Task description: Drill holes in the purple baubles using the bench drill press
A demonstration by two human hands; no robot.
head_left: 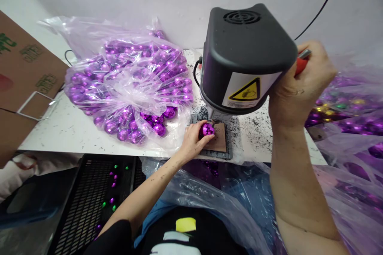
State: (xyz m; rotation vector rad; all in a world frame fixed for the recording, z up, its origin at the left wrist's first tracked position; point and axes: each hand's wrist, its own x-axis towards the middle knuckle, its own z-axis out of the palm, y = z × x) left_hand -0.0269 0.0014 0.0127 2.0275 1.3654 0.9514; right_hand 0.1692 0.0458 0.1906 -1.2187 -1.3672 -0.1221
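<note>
My left hand (195,137) grips a shiny purple mirror ball (208,129) between thumb and fingers. The ball sits beneath the head of a black bench press machine (248,57), at the left part of a brown pad (218,137) on the machine's dark base (229,143). At the machine's right side, my right hand (308,75) is wrapped round a lever with a red grip (301,65); a metal tip sticks out past the fingers. The machine's tool partly hides where it meets the ball's top.
A clear plastic bag (131,87) full of purple mirror balls lies on the white table (68,133) to the left. A cardboard box (26,75) stands beyond it. Below is a black crate (79,195) with small green and purple balls. More bagged balls (353,115) lie at right.
</note>
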